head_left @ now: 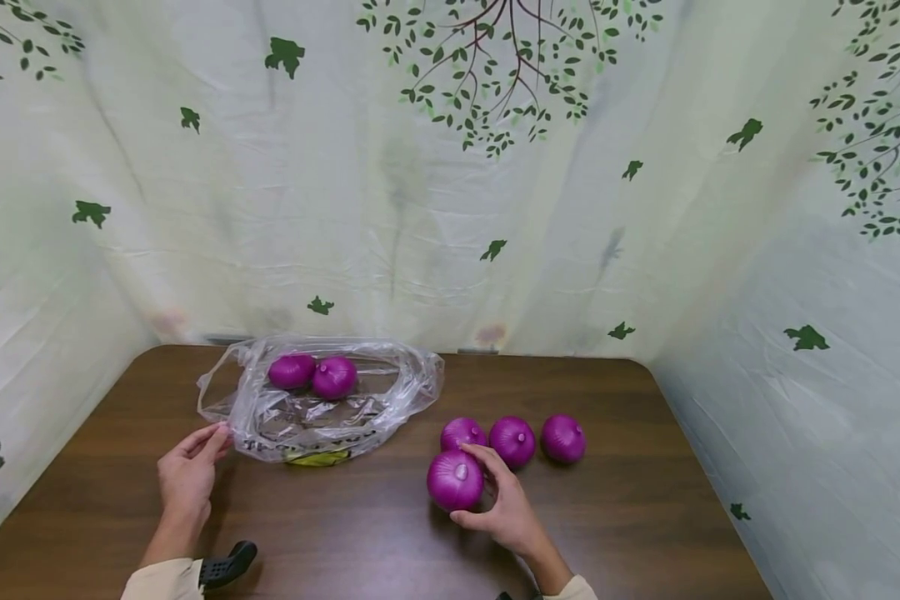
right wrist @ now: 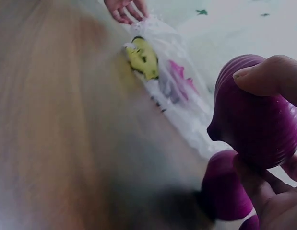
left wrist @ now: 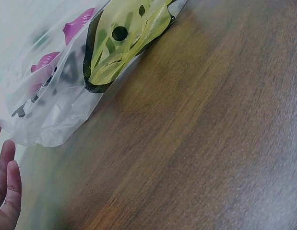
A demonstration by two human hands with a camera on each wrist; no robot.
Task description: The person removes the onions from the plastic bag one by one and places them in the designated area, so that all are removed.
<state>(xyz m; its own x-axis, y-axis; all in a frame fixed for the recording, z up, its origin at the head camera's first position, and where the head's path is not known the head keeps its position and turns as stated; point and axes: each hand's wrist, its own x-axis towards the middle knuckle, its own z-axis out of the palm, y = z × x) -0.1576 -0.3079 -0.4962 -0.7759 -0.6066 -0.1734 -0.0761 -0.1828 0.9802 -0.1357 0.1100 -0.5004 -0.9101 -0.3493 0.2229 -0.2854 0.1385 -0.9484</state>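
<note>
Head view: the right hand [head_left: 506, 512] is grasping a round, glossy purple onion [head_left: 453, 481] while the left hand [head_left: 189, 473] is pinching the near-left edge of a crinkled, clear plastic bag [head_left: 422, 367].

The right thumb and fingers are clasping the onion from its right side, and it is seemingly hanging just above the brown wood-grain table [head_left: 330, 542]; 3 more purple onions [head_left: 563, 439] are sitting beyond and to the right of that grip, the nearest partly hidden behind the held onion. The bag is lying to the left of and beyond the right grip, with 2 purple onions [head_left: 335, 378] resting inside. The step in hand is apparently bagging the onions; the next move is probably calling for a leftward carry over the bag's mouth, the left pinch steadying its edge.
</note>
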